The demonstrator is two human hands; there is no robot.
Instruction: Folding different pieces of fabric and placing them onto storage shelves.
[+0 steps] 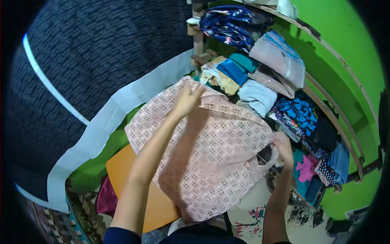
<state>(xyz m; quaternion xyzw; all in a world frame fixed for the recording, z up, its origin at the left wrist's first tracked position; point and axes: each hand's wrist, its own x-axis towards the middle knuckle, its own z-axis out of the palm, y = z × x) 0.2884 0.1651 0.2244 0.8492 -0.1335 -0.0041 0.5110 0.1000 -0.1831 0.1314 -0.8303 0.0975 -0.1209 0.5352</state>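
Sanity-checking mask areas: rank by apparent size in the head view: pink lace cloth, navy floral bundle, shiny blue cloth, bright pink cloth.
1. Pink lace cloth
2. Navy floral bundle
3. Shiny blue cloth and bright pink cloth: too close to rank

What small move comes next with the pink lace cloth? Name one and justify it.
Probably ease the right hand outward to the right, drawing the pink lace cloth smoother: it is bunched at that hand, while much of the middle lies spread out.
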